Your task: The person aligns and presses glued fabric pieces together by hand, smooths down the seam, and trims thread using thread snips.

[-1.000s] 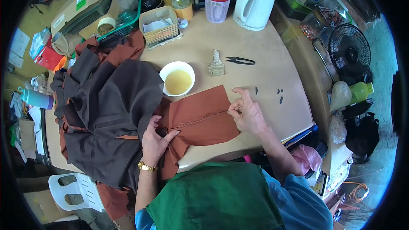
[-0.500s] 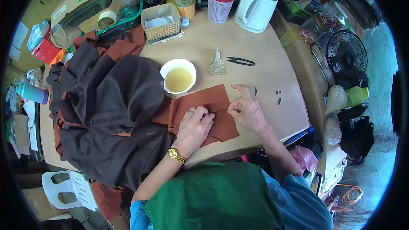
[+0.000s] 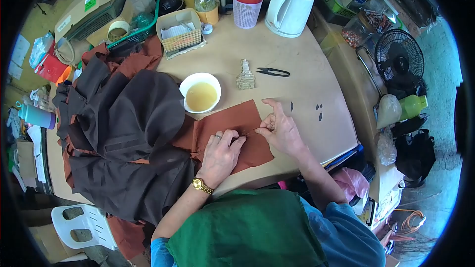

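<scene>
A rust-brown cloth [image 3: 252,151] lies flat at the table's front edge, joined to or tucked against a large dark brown garment [image 3: 133,104] on the left. My left hand [image 3: 221,152], wearing a ring and a gold watch, rests on the cloth with bent fingers gripping it. Just right of it, my right hand [image 3: 281,128] pinches thumb and fingertips together over the cloth, one finger pointing out. What sits in that pinch is too small to make out. Beyond the cloth stands a white bowl [image 3: 213,78] of yellowish liquid.
Thread snips [image 3: 273,72] lie beside a card-like piece wound with thread [image 3: 245,75]. Small dark scraps [image 3: 319,112] dot the table's right side. At the back are a woven basket [image 3: 179,37], a jar, a cup with a red container and a white kettle [image 3: 290,7]. A fan [image 3: 400,59] stands right.
The whole view has shifted slightly. My right hand's pinch has drawn a little away from my left fingers, and the raised fold between the hands looks flatter.
</scene>
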The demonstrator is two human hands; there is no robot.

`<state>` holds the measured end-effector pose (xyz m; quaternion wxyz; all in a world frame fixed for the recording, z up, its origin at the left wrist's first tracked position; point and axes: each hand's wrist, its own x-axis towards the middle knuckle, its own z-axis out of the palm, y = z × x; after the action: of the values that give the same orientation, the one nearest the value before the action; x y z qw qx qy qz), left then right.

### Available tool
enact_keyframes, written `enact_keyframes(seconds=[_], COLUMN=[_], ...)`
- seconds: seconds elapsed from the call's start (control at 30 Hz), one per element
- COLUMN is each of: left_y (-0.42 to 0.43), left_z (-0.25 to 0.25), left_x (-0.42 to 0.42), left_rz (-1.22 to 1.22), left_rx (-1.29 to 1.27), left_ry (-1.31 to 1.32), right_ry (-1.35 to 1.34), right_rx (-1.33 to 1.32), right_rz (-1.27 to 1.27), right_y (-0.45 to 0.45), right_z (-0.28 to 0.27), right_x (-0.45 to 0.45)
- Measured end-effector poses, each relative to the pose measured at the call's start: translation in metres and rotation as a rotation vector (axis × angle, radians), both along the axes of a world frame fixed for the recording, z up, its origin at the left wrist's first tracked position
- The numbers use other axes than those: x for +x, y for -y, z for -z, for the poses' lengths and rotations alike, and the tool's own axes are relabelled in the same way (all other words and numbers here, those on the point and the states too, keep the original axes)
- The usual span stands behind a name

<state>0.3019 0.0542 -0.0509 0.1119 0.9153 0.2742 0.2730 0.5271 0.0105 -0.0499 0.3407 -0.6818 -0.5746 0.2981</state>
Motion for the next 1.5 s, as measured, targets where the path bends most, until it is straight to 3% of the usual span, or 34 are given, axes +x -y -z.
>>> enact_keyframes(seconds=[0.37, 0.57, 1.1, 1.5], left_y=[-0.004, -0.012, -0.012, -0.022], left_z=[-0.001, 0.0, -0.005, -0.012], left_x=[0.007, 0.036, 0.008, 0.012], left_rz=[-0.125, -0.157, -0.273, -0.313], left_rx=[-0.189, -0.236, -0.362, -0.339], left_ry=[0.234, 0.02, -0.02, -0.207], right_ry=[0.058, 0.055, 0.018, 0.332], right_rx=[0.015, 0.026, 0.005, -0.263], right_rz=[0.038, 0.041, 0.021, -0.018], right_y=[0.0, 0.0, 0.0, -0.018], right_z=[0.0, 0.004, 0.002, -0.037], right_x=[-0.005, -0.005, -0.004, -0.007])
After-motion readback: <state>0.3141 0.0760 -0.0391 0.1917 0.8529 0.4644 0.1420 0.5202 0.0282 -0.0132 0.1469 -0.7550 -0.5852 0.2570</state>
